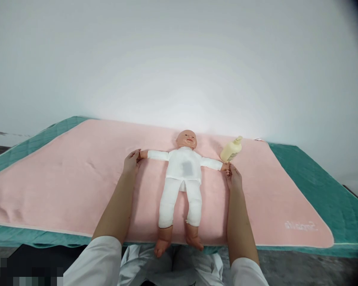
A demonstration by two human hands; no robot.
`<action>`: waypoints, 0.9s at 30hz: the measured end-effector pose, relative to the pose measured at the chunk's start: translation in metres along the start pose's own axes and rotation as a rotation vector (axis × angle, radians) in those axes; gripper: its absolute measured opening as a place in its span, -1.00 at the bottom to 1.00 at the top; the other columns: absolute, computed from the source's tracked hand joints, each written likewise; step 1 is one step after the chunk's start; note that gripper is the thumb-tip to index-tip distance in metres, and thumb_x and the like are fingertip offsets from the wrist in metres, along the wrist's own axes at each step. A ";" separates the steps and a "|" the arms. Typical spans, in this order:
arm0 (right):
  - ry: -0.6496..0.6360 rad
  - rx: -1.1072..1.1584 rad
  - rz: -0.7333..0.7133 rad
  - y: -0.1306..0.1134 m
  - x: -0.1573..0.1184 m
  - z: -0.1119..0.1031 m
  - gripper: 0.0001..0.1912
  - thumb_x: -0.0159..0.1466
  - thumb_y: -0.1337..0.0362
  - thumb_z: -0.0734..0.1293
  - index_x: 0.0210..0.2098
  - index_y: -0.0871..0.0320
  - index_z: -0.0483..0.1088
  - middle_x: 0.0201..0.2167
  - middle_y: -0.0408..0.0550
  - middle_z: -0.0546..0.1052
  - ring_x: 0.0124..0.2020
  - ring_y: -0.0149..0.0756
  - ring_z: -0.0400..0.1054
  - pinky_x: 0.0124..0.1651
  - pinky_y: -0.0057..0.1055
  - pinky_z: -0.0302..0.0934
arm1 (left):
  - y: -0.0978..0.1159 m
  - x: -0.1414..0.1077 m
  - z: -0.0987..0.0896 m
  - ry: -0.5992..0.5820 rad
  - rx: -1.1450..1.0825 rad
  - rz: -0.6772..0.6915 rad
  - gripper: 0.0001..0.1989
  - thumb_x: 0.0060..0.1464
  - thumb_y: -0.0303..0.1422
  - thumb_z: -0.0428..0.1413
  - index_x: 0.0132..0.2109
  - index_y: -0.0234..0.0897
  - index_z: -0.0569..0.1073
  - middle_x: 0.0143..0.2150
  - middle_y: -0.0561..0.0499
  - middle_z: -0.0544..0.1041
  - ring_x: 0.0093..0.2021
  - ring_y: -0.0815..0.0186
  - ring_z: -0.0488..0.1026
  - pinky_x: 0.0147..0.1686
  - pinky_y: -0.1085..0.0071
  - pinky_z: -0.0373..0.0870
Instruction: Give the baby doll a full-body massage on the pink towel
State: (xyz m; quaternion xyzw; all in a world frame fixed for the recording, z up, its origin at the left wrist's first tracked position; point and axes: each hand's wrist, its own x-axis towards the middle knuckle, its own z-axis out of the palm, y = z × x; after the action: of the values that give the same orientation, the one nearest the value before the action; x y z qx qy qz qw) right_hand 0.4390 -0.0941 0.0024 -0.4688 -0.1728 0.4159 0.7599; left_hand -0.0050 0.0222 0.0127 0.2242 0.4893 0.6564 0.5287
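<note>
1. Left hand [132, 160]: fingers closed in a light pinch on the hand of the doll [183, 163] at the scene's left. Contact is at the tips only; a quick pull could let that small hand slip free.
2. Right hand [234, 178]: fingers likewise pinched on the doll's other hand, at the right. Exact placing of each fingertip cannot be told.
3. Doll: on its back at the middle of the mat [77, 178], head far, feet near, both arms spread wide. Judged risk: uneven pulling from the two sides would twist the body, and hard pulling could strain the soft white arms where they meet the trunk.
4. Feet [163, 241]: they reach past the mat's near edge. Any drag nearward would leave more of the legs unsupported.
5. Bottle [232, 150]: just beyond the right hand, close by the doll's hand. It appears tilted; whether that is lens effect cannot be told. A far or upward sweep of that arm could knock it over.
6. Mat: loose ripples at the near left, over the green mattress [316, 171]. Dragging the doll could bunch the cloth and unsettle the bottle.
</note>
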 end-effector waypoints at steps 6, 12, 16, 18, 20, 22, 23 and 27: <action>-0.013 -0.015 0.026 0.000 0.001 0.000 -0.57 -0.12 0.25 0.60 -0.26 0.20 0.51 -0.34 -0.16 0.51 -0.50 -0.61 0.28 -0.50 -0.76 0.31 | 0.000 -0.001 0.001 -0.001 -0.003 -0.005 -0.90 0.09 -0.50 0.14 -0.21 -0.35 0.52 -0.34 -0.06 0.52 -0.35 0.39 0.50 -0.07 0.30 0.47; -0.064 -0.090 -0.011 0.004 0.002 0.000 -0.56 -0.12 0.16 0.60 -0.29 0.19 0.50 -0.40 -0.20 0.45 -0.52 -0.58 0.26 -0.46 -0.67 0.36 | -0.001 0.000 0.001 -0.011 0.020 0.030 -0.78 -0.01 -0.54 0.21 -0.16 -0.32 0.48 -0.26 -0.07 0.52 -0.29 0.37 0.52 0.01 0.25 0.43; -0.079 -0.133 -0.027 0.005 0.003 0.000 -0.58 -0.09 0.11 0.58 -0.31 0.19 0.49 -0.43 -0.19 0.43 -0.51 -0.54 0.26 -0.44 -0.61 0.37 | -0.002 0.001 0.000 -0.014 0.021 0.038 -0.76 -0.05 -0.54 0.25 -0.18 -0.32 0.45 -0.23 -0.10 0.53 -0.24 0.33 0.53 0.01 0.25 0.43; -0.085 -0.141 -0.027 0.005 0.003 -0.001 -0.58 -0.09 0.12 0.58 -0.30 0.19 0.49 -0.42 -0.18 0.43 -0.51 -0.53 0.26 -0.43 -0.60 0.38 | -0.003 0.000 0.000 -0.024 0.024 0.039 -0.76 -0.05 -0.53 0.26 -0.19 -0.34 0.45 -0.23 -0.11 0.53 -0.24 0.34 0.53 0.01 0.27 0.43; -0.084 -0.128 -0.027 0.005 0.003 0.000 -0.57 -0.10 0.14 0.59 -0.29 0.19 0.50 -0.41 -0.18 0.43 -0.49 -0.53 0.27 -0.41 -0.60 0.38 | -0.003 -0.001 0.001 -0.030 0.037 0.043 -0.76 -0.06 -0.52 0.26 -0.19 -0.36 0.44 -0.23 -0.11 0.53 -0.25 0.34 0.52 0.01 0.29 0.43; -0.082 -0.102 -0.029 0.005 0.002 0.001 -0.57 -0.12 0.16 0.59 -0.29 0.20 0.50 -0.39 -0.18 0.43 -0.46 -0.53 0.29 -0.39 -0.62 0.39 | -0.002 -0.002 0.002 -0.022 0.067 0.054 -0.74 -0.07 -0.50 0.26 -0.18 -0.36 0.44 -0.22 -0.11 0.53 -0.25 0.34 0.51 0.00 0.28 0.43; -0.079 -0.091 -0.030 0.005 0.002 0.001 -0.57 -0.12 0.17 0.60 -0.30 0.20 0.50 -0.38 -0.18 0.43 -0.45 -0.53 0.30 -0.37 -0.63 0.39 | -0.002 -0.003 0.002 -0.015 0.103 0.068 -0.73 -0.08 -0.49 0.27 -0.17 -0.35 0.44 -0.21 -0.10 0.52 -0.24 0.33 0.50 0.00 0.27 0.42; -0.066 -0.090 -0.035 0.006 0.003 0.001 -0.57 -0.14 0.17 0.60 -0.34 0.19 0.46 -0.38 -0.18 0.44 -0.42 -0.53 0.33 -0.35 -0.64 0.39 | 0.000 -0.006 0.000 0.031 0.342 0.192 -0.67 -0.16 -0.46 0.32 -0.18 -0.28 0.48 -0.18 -0.09 0.49 -0.10 0.23 0.45 0.05 0.24 0.36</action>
State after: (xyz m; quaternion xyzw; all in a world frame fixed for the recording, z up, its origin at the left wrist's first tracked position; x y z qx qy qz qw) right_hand 0.4370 -0.0899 -0.0027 -0.4852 -0.2245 0.4096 0.7392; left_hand -0.0026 0.0168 0.0138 0.3463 0.5781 0.6144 0.4103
